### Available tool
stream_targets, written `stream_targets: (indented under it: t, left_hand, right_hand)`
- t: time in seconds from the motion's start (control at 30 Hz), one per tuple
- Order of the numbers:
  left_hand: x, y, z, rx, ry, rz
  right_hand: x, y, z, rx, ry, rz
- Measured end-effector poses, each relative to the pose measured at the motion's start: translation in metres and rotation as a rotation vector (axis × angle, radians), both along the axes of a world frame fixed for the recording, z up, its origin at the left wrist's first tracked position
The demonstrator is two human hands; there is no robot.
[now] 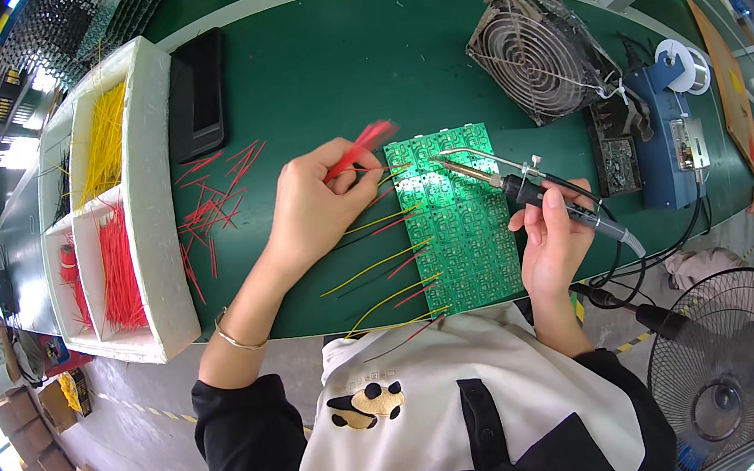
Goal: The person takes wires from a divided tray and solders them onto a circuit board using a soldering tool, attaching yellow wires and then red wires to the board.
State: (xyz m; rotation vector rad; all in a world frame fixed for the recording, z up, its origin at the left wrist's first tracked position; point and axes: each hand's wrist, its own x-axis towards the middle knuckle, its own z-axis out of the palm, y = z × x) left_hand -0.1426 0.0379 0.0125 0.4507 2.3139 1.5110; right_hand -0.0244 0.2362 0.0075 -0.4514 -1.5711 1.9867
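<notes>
My left hand [320,195] is closed around a bundle of short red wires [366,145], its fingertips at the left edge of a green circuit board panel [469,252]. One red wire reaches from the fingers onto the board. In my right hand [555,246] is a soldering iron [541,192] with a thin metal solder-feed tube [490,156] along it. The iron's tip hovers over or touches the board's upper part; I cannot tell which. Yellow, black and red wires [376,268] stick out from the board's left side.
A white foam box [163,215] at left holds yellow and red wires in compartments. Loose red wires [213,204] and a black phone [198,93] lie beside it. At right stand a dusty fan [533,51], a blue soldering station [666,134] and a solder spool [686,66].
</notes>
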Motion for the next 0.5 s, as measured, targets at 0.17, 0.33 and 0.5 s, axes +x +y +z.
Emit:
stream_targets:
  t: [0.17,0.33,0.5]
  left_hand:
    - [0.0016,0.0051,-0.0013,-0.016,0.160,0.067]
    - [0.0014,0.0023,-0.0020,-0.001,0.070,0.078]
    - [-0.0011,0.0006,-0.0079,-0.022,0.104,0.065]
  right_hand:
    - [0.0000,-0.0038,0.0003,0.036,-0.026,-0.007]
    - [0.0006,-0.0033,-0.0028,0.089,-0.017,0.021]
    - [0.0024,0.0000,-0.0035,0.133,-0.032,0.054]
